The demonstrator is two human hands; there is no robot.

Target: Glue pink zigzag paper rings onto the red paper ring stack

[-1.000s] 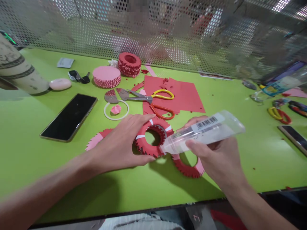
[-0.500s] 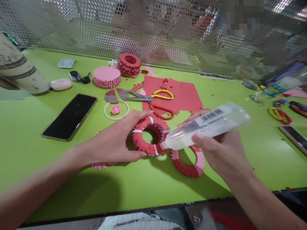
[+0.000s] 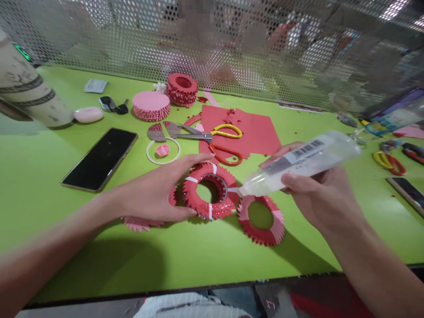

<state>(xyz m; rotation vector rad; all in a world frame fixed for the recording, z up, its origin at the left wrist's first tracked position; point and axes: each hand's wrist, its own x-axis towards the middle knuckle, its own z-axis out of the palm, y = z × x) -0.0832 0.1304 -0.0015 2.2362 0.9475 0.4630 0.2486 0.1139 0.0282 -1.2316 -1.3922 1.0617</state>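
Observation:
My left hand (image 3: 155,194) curls round the left edge of a red paper ring with jagged teeth and white strips (image 3: 209,191), holding it on the green table (image 3: 49,207). In my right hand (image 3: 318,198) is a clear glue bottle (image 3: 298,164), tilted with its nozzle touching the ring's right side. A second red and pink toothed ring (image 3: 261,220) lies just right of the first. A pink toothed piece (image 3: 137,223) shows under my left hand.
Scissors (image 3: 215,139) lie on red paper sheets (image 3: 241,128) behind the ring. A phone (image 3: 101,159), a white ring with a pink bit (image 3: 163,151), pink and red paper stacks (image 3: 151,105), keys and a perforated metal screen (image 3: 99,39) are farther back. More scissors (image 3: 387,161) lie right.
The glue bottle's nozzle has moved from the ring's lower right up along its right side. My left hand has turned the ring a little and the view shifted slightly.

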